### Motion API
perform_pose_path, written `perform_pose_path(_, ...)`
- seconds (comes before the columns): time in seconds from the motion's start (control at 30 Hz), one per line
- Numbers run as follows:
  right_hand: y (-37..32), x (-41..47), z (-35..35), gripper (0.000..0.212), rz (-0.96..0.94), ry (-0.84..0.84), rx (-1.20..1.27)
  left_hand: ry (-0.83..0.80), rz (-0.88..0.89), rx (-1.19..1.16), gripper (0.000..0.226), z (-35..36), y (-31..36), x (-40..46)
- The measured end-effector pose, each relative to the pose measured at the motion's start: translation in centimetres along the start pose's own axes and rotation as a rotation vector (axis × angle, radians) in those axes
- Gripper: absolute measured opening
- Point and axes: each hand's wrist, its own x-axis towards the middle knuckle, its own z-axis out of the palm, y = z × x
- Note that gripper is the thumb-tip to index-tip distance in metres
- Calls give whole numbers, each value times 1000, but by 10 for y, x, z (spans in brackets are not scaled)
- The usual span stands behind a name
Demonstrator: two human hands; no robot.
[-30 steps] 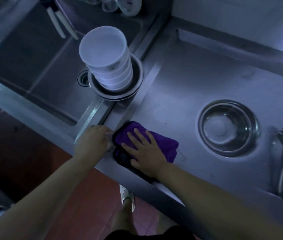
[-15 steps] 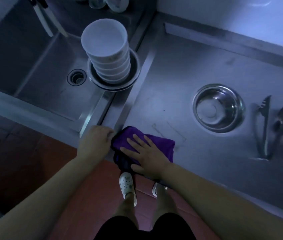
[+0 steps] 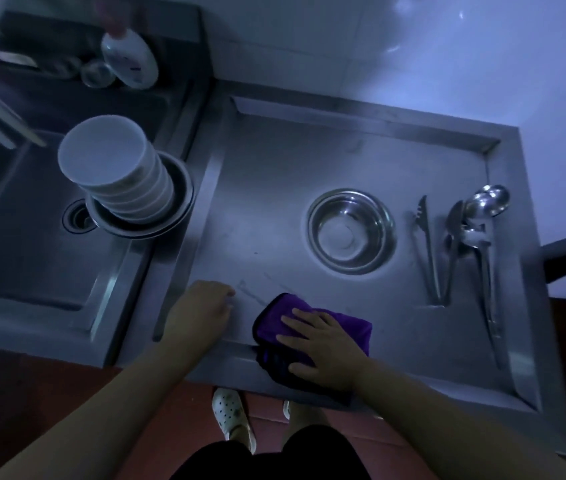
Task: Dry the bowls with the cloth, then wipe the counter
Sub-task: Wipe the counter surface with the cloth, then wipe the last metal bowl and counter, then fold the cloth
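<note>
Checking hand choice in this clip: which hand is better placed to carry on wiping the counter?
Right. The right hand lies flat on the purple cloth at the counter's front edge; the left hand rests bare beside it.

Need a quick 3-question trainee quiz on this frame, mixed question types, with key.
1. True or false: the right hand lies flat on the purple cloth.
2. Multiple choice: the stack of white bowls stands
A. in a metal bowl in the sink
B. on the counter beside the tongs
C. on the floor
3. Fill in: the empty steel bowl stands on the counter between the sink and the ____.

Key
1. True; the fingers are spread on the cloth at the counter's near edge, while the left hand rests on the counter beside it.
2. A
3. Tongs, with spoons past them.
</note>
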Motion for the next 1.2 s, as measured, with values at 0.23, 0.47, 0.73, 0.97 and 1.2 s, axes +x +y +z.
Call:
perform_pose_path(0.23, -12, 71, -76, 36, -36, 266, 172, 173, -158, -91, 34, -32, -11, 6)
perform_pose_path(0.47, -47, 165, -121, 35, 224, 351, 582, 487, -431, -223, 26, -81, -84, 21)
perform_pose_path(0.73, -78, 261, -132, 43, 512, 520, 763, 499, -415, -506, 30, -105, -156, 79)
perform_pose_path(0.97, -95, 288, -126, 19, 639, 619, 780, 376, -385, -832, 16, -98, -175, 97)
perform_pose_path(1.2, -99, 294, -123, 15, 706, 651, 823, 412, -355, -741, 14, -94, -175, 103)
